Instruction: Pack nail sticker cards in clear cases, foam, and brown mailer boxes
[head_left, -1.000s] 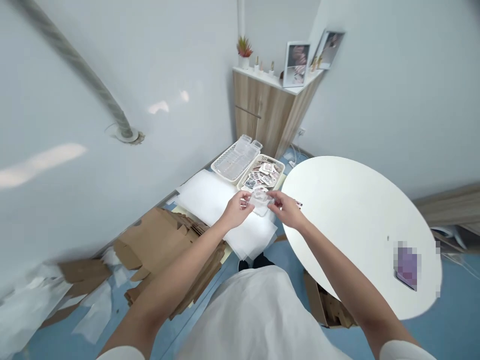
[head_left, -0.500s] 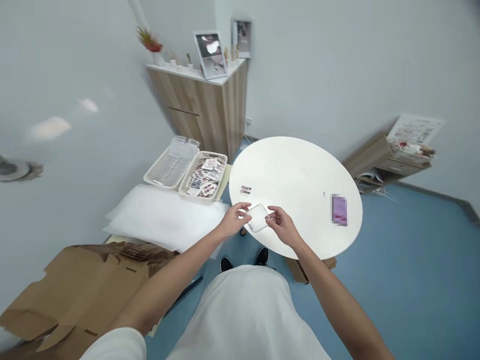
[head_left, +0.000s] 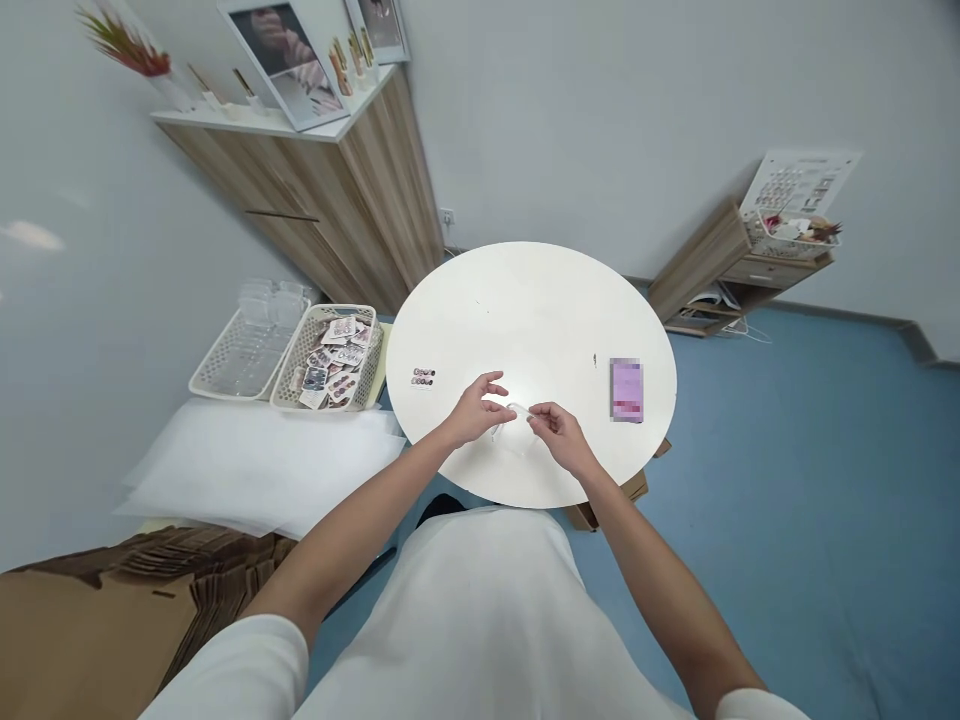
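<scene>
The shallow, clear plastic case (head_left: 514,431) is held up in front of the person, over the near part of the round white table (head_left: 525,320); whether it touches the tabletop is hard to tell. The right hand (head_left: 559,435) is nearly closed, its thumb and forefinger pinching the case's upper right edge, the other fingers curled behind. The left hand (head_left: 474,412) is partly open, fingers spread and raised over its extended thumb, whose tip is at the case's upper left edge; whether it presses there is unclear. The table's near rim curves just below the case, close to the wearer's white shirt (head_left: 487,610). A stretch of tabletop runs from the hands to the far rim. To the left lies a small set of dark-patterned oval pieces (head_left: 423,377), well inside the left rim; to the right are a tiny dark item (head_left: 595,360) and, nearer the right rim, a blurred purple rectangular item (head_left: 627,390). Just beyond the left rim stands a cream perforated plastic basket (head_left: 279,392) heaped with printed cards (head_left: 337,358), beside a second cream basket (head_left: 206,372) of clear plastic containers (head_left: 259,335). White translucent sheets (head_left: 262,465) lie in front of both baskets, with flattened brown cardboard (head_left: 97,630) nearer the wearer. Blue floor (head_left: 787,480) spreads beyond the table's right rim.
</scene>
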